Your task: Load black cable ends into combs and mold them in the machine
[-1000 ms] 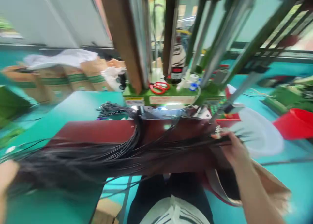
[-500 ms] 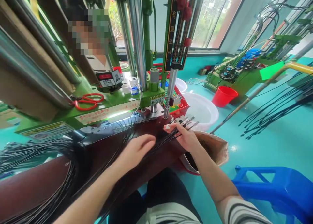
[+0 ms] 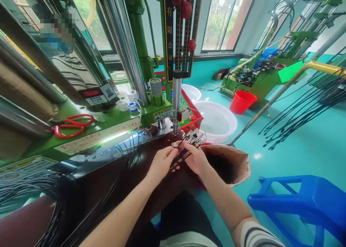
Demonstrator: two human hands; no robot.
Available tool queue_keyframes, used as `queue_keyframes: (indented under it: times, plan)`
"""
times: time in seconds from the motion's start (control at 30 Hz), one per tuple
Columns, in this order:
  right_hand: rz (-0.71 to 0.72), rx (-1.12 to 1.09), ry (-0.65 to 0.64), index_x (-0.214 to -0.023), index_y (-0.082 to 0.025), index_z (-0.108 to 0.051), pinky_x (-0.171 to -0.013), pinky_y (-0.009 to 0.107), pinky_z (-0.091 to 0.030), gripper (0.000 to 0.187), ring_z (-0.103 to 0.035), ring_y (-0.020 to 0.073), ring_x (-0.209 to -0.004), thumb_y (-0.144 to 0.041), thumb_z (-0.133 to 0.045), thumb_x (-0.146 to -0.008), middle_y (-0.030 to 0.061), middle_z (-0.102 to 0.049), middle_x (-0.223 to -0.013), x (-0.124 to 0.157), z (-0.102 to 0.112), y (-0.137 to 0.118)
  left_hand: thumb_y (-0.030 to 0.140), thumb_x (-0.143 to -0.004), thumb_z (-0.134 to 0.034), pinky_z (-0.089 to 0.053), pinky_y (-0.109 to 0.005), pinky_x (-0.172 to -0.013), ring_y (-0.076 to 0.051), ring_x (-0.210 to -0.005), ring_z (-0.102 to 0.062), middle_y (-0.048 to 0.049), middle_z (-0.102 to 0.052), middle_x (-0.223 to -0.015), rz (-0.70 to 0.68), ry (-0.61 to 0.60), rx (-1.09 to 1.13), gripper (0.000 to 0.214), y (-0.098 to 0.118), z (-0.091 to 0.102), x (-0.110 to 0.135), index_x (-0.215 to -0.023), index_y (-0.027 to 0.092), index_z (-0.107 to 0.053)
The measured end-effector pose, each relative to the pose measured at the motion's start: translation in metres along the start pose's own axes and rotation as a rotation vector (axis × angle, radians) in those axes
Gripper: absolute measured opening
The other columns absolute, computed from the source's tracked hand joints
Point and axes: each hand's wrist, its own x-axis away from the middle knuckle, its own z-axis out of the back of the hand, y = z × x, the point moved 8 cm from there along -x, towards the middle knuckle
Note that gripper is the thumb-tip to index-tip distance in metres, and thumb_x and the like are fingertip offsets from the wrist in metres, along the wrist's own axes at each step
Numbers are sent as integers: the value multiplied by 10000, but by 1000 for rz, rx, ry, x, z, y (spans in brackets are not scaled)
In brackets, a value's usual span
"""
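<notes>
A bundle of thin black cables (image 3: 181, 155) lies between my two hands, its pale, metallic-looking ends (image 3: 195, 138) pointing away to the upper right. My right hand (image 3: 198, 160) is closed around the bundle just behind those ends. On the left side, my left hand (image 3: 161, 163) has its thumb and fingers pressed on the same cables. The two hands nearly touch above the right end of the dark red table (image 3: 140, 180). Palms and some fingertips are hidden by the cables.
The green press machine (image 3: 151, 113) stands behind the table, with red-handled scissors (image 3: 70, 131) on it. More black cables (image 3: 35, 182) lie at left. Right are a paper-lined bag (image 3: 244, 166), white tub (image 3: 229, 126), red bucket (image 3: 242, 102) and blue stool (image 3: 319, 200).
My left hand has moved right and closed on the cables beside my right hand. The right hand still grips the bundle, now slightly lower and further left. The view has shifted right.
</notes>
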Motion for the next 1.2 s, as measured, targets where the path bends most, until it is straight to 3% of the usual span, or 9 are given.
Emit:
queue_keyframes:
  times: [0.27,0.43,0.53,0.67,0.77,0.83,0.9,1.03,1.2]
  plan:
    - [111,-247,226,-894,-210,-649,-826,364,-480,189,-532,225,-1076,-298,-584,-740,28,-638,-1049,0,6,0,391,-800,-417,-360,-241,-540,-137,-546,-508,12,-534,-548,-240,60,-512,301,23,6,-4,-606,188,-527]
    - [156,-301,260,-925,-220,-639,-887,371,-459,197,-509,211,-1111,-291,-590,-748,23,-642,-1022,1,8,-4,415,-787,-432,-417,-241,-491,-141,-504,-563,-8,-606,-637,-104,-138,-261,258,12,-6,-4,-715,188,-532]
    - [143,-263,185,-937,-222,-630,-898,363,-453,206,-499,203,-1124,-315,-590,-757,27,-629,-1062,1,5,-4,434,-761,-477,-439,-230,-452,-136,-499,-582,-37,-630,-700,-18,-260,-147,273,7,-18,-4,-819,174,-539]
    - [25,-92,31,-981,-230,-616,-781,394,-507,262,-551,237,-1051,-348,-593,-748,47,-623,-1088,2,3,-8,433,-758,-488,-424,-197,-415,-109,-451,-559,-47,-615,-642,8,-381,-66,293,14,-35,-9,-720,145,-524]
    - [71,13,-46,-1050,-240,-597,-815,412,-485,335,-532,242,-1078,-322,-603,-725,45,-597,-1143,2,7,-37,418,-754,-507,-344,-165,-345,-73,-362,-472,-7,-568,-532,16,-419,-9,268,17,-44,-11,-725,151,-515]
    - [171,80,-63,-1063,-244,-600,-913,400,-421,332,-490,222,-1134,-316,-579,-739,29,-591,-1159,0,11,-66,414,-753,-508,-293,-156,-316,-59,-326,-414,21,-529,-484,37,-382,16,257,15,-46,-10,-746,157,-512]
    - [144,240,-98,-1037,-225,-624,-961,399,-369,304,-503,220,-1120,-354,-532,-778,36,-613,-1124,-5,10,-82,411,-756,-498,-269,-157,-305,-56,-315,-392,30,-512,-468,58,-339,39,251,11,-47,-6,-746,160,-506]
    - [-95,692,-298,-1069,-171,-624,-962,420,-349,395,-527,244,-1088,-434,-441,-838,81,-640,-1066,-8,-6,-70,436,-739,-519,-265,-168,-304,-63,-317,-402,20,-529,-481,106,-273,184,274,3,-50,7,-715,170,-458]
    - [-49,827,-578,-1262,-235,-459,-1017,400,-289,413,-426,197,-1201,-372,-423,-875,43,-494,-1283,2,-34,-42,450,-709,-572,-338,-199,-343,-91,-363,-460,10,-558,-518,195,-251,461,308,-14,-57,21,-777,169,-467]
